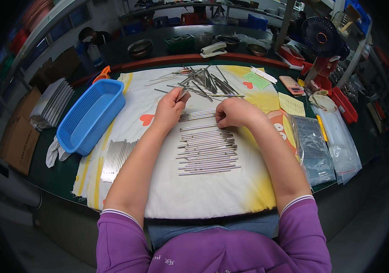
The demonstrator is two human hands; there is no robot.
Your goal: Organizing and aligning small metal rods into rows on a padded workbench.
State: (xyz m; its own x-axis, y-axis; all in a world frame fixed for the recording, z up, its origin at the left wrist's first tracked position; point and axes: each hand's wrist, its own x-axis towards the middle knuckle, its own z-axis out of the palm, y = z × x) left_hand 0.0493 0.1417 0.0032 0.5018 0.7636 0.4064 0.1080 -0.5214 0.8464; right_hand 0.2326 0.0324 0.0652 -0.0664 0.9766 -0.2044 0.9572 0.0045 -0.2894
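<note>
1. Blue basket (pixel 103 123): well left of the row of rods (pixel 209 157) on the cloth (pixel 176 200).
2. Bundle of silver rods (pixel 119 157): left of the row, past the left forearm.
3. Left hand (pixel 169 108): at the row's far left corner, closed around a few rods (pixel 184 93) — their ends jut away from the body.
4. The row: long axes run left to right; loose pile (pixel 210 83) beyond it, rods crossing.
5. Right hand (pixel 235 113): nearer, fingers bent over the row's far part — I cannot tell whether they pinch one.
</note>
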